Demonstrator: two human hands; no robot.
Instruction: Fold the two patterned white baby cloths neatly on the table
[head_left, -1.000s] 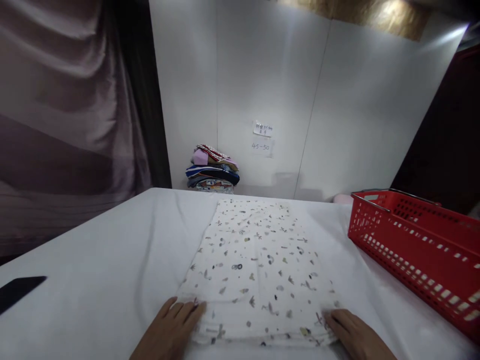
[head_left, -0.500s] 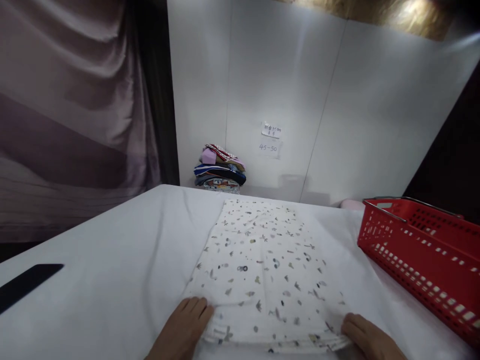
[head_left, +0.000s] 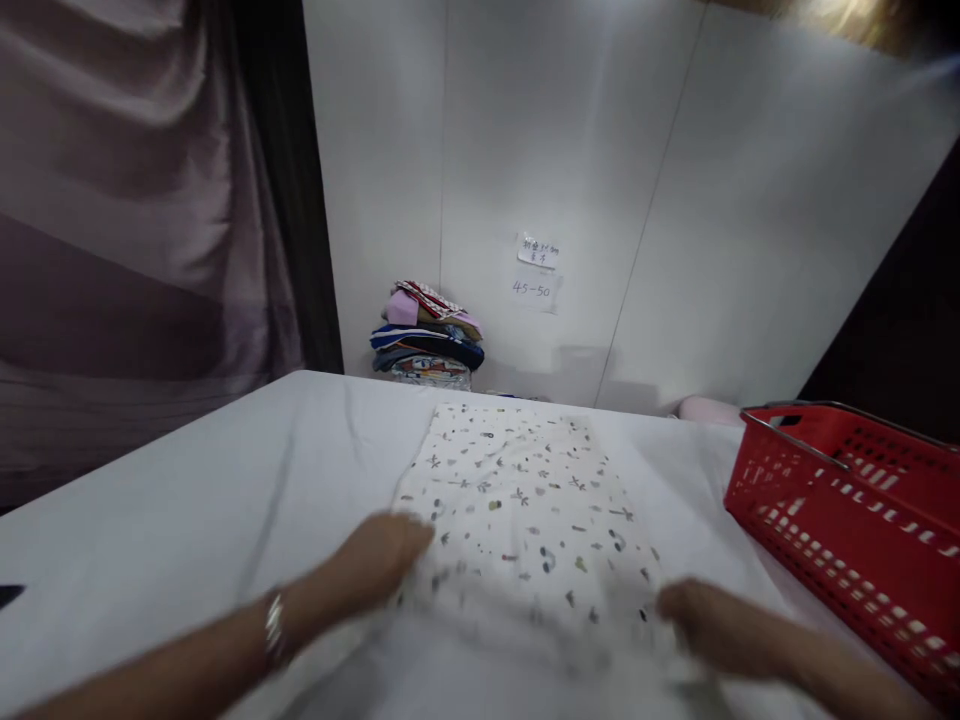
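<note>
A white cloth [head_left: 517, 500] with small printed plants and rainbows stretches lengthwise over the table, its far part lying flat. Its near end is lifted and smeared by motion. At its left edge my left hand [head_left: 394, 550], blurred, has its fingers closed on the fabric; a silvery band circles that wrist. My right hand [head_left: 705, 620] is closed at the opposite edge, gripping the cloth near its corner. The fingertips of both hands are partly hidden.
A red perforated basket [head_left: 847, 510] with metal handles stands on the right of the white-covered table [head_left: 187, 500]. Behind the far edge sits a stack of folded fabrics [head_left: 427, 340]. A dark flat object [head_left: 10, 594] shows at the left edge. A curtain [head_left: 135, 250] hangs at left.
Both hands have moved forward, away from me, carrying the near end of the cloth up off the table. The left forearm and wristband have come into view. The camera view has shifted slightly.
</note>
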